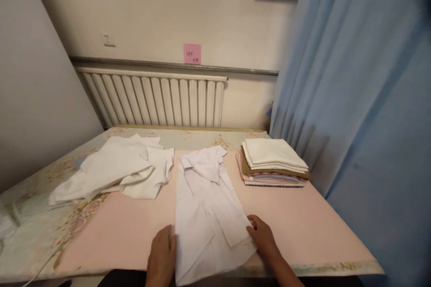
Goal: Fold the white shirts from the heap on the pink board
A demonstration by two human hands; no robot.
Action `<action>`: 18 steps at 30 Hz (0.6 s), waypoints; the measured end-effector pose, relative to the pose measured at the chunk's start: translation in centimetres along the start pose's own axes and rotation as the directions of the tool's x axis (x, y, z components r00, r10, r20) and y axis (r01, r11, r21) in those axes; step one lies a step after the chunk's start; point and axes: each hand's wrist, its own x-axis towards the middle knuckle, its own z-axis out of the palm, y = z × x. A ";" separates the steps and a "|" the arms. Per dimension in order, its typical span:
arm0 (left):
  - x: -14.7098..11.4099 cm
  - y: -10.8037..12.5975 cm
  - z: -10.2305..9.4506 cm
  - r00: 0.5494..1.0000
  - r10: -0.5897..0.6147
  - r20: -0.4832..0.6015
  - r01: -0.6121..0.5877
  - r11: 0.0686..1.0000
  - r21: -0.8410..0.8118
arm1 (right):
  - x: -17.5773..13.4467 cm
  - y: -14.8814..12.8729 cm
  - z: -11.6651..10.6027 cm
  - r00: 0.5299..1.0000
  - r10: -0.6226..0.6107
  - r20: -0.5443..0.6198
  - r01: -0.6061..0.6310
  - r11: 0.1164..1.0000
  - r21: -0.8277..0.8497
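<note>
A white shirt (pixel 205 206) lies lengthwise before me on a pink cloth (pixel 128 228), its sides and sleeves folded inward. Its collar end points away from me, and its broad end reaches the near table edge. Beside its left edge, near the bottom, is my left hand (pixel 160 253), with fingers curled against the fabric; the fingertips are partly hidden. On the opposite edge, my right hand (pixel 264 235) pinches the shirt between thumb and fingers.
A rumpled pile of white cloth (pixel 117 166) lies on the left. Folded fabrics (pixel 274 157) form a stack on the right. A floral tablecloth (pixel 77 224) shows under the pink cloth. A blue curtain (pixel 319 98) hangs at right; a radiator (pixel 155 98) stands behind the table.
</note>
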 end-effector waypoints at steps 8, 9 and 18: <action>2.4 2.0 3.3 0.987 0.154 0.034 -0.158 0.951 0.265 | 0.1 0.0 -0.1 1.000 0.001 0.007 -0.001 1.000 -0.021; 2.5 2.3 3.4 0.987 0.156 0.044 -0.163 0.945 0.282 | 0.1 0.0 -0.1 1.000 -0.001 0.008 0.001 1.000 -0.017; 4.5 3.6 4.6 0.959 0.278 0.063 -0.279 0.871 0.404 | 0.1 0.0 0.0 1.000 -0.006 0.019 0.007 0.999 -0.047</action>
